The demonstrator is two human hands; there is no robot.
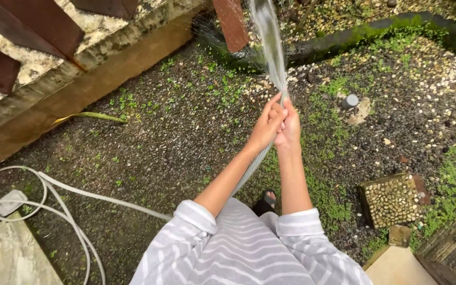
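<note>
Both hands, left hand (266,125) and right hand (290,126), have fingers wrapped around the hose (249,171) end, spraying water (270,42) toward the mossy curb (344,42). Rinsing seems underway; next calls for steady aim.

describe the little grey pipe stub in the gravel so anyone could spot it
Start at the mossy dark curb curving across the top right. Below it, on the gravel right of the hands, a short grey pipe stub stands upright. It is the only smooth cylinder among loose pebbles.

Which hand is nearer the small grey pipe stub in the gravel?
Right. The right hand grips the hose on the side facing the pipe stub; the left hand is beyond it.
</note>
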